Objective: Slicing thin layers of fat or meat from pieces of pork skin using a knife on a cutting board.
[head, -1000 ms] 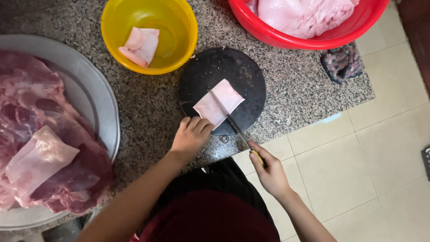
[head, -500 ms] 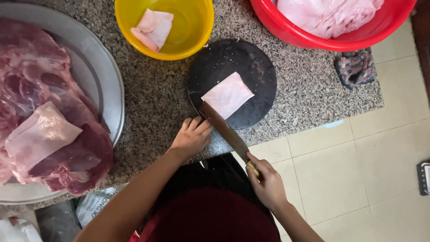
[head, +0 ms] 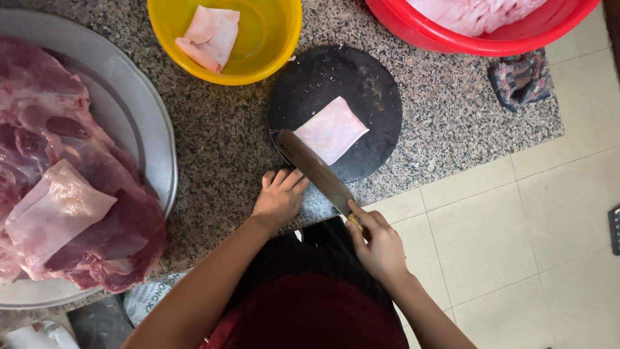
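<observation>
A pale pink slab of meat (head: 330,129) lies on a round black cutting board (head: 371,84) on the granite counter. My right hand (head: 378,242) grips the handle of a cleaver (head: 313,168), whose broad blade lies across the board's near-left edge, touching the slab's corner. My left hand (head: 279,197) rests on the counter just left of the blade, fingers curled and holding nothing.
A yellow bowl (head: 274,48) holds one pale meat piece (head: 210,35). A red basin (head: 465,39) of pale meat stands at the back right. A large metal basin (head: 152,148) on the left holds big red meat cuts. A dark cloth (head: 520,77) lies near the counter's edge, tiled floor beyond.
The cleaver blade has come to lie flatter and more to the left of the slab. My left hand has drawn back off the meat to the counter edge.
</observation>
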